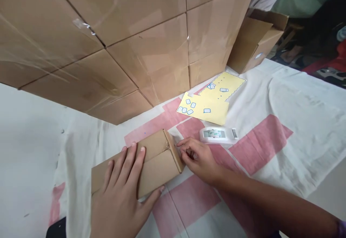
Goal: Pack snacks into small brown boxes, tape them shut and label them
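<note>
A small closed cardboard box [158, 171] lies on the cloth in front of me. My left hand [121, 184] spans its top, with the fingers spread to the far edge and the thumb along the near side. At the box's right end my right hand [197, 158] has its thumb and fingertips pinched together, close to the end face. Whatever may be between those fingertips is too small to make out. Just beyond the right hand lies a white plastic case [231, 134] with a clear window. Yellow sheets [213, 113] bearing small blue-edged white stickers rest behind it.
Taped cardboard cartons [162, 61] form a tall stack across the back. An open-flapped cardboard box [256, 41] stands at the back right. A white and pink checked cloth [283, 112] covers the work surface, and mixed items fill the dark upper right corner.
</note>
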Available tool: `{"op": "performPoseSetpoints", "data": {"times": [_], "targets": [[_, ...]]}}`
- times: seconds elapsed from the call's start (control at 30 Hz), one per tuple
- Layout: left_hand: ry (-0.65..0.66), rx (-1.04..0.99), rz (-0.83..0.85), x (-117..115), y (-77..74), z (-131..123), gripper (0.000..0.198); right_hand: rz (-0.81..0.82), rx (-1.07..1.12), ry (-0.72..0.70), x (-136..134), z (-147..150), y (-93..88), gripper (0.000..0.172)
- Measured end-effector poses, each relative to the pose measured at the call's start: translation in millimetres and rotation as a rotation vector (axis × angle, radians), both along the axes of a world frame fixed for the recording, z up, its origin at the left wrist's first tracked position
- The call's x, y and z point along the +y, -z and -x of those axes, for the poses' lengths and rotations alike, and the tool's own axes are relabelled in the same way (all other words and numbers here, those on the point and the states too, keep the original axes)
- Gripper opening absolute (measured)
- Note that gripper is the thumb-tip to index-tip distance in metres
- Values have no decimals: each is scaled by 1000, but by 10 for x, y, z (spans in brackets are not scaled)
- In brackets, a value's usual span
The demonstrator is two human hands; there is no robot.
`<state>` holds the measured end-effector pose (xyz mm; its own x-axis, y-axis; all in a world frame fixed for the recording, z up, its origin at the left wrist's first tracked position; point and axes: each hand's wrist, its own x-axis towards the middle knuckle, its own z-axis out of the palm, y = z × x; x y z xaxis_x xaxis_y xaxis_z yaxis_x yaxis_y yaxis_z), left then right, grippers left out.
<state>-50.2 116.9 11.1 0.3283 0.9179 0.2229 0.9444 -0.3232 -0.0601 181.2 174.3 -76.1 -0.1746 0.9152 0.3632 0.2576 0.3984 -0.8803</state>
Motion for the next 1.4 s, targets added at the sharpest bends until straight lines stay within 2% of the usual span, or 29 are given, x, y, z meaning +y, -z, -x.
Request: {"op": "performPoseSetpoints", "data": {"times": [0.2,0.3,0.43,0.6,0.73,0.9,1.1,1.17,1.27,1.4], "targets": [[-14,-22,23,0,-11,-15,88,-28,72,-4,-42,9,-10,16],[-11,-13,28,-3,-16,-16,87,57,128,-15,-104,-28,-71,11],[-14,-6,32,0,-18,-16,87,231,213,-5,-214,-88,-180,17],[-19,-15,39,-2,-19,-20,87,239,135,3,-207,-94,-190,35],[-19,-20,36,-1,-18,-22,87,317,165,0,-168,-92,-163,30],[-17,-25,32,3,-20,-31,85,327,170,-98,-168,-115,-196,43],[-13,-22,28,-2,-29,-41,85,365,170,-83,-132,-132,-203,41],[-9,-25,21,1,-20,-39,86,342,151,-86,-82,-201,-256,32],[-14,-28,21,19,2,-20,86,237,62,-17,39,-468,-458,22],[-39,-43,47,0,-27,-12,86,53,-287,157,203,-1029,-733,18]]}}
